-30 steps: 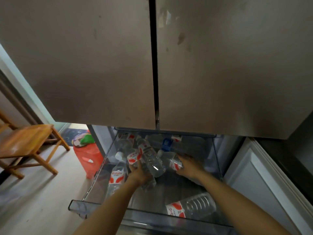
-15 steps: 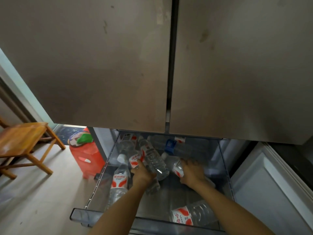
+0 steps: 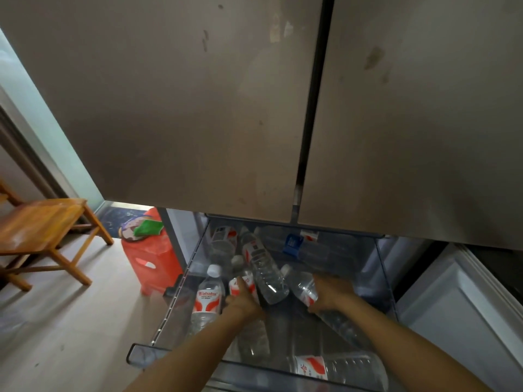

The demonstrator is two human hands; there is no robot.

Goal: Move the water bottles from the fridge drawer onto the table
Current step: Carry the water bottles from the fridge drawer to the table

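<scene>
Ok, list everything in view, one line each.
doors: two, grey-brown, shut, above the drawer
drawer: one, clear, pulled open
bottles: at least six, clear with red-white labels, in the drawer; exact count unclear
blue-labelled item: one, clear, at the drawer's back
chair: one, wooden, on the floor at left
stool: one, red, beside the fridge
cloth: one, green, on the stool
left hand: one, grips a bottle mid-drawer
right hand: one, grips another beside it

In the open fridge drawer (image 3: 138, 355), the left grip (image 3: 244, 302) curls round a red-labelled bottle (image 3: 249, 278). Just beside it, the right grip (image 3: 331, 292) clasps a tilted bottle (image 3: 301, 285). A front bottle (image 3: 339, 367) lies on its side near the drawer's front rim.
</scene>
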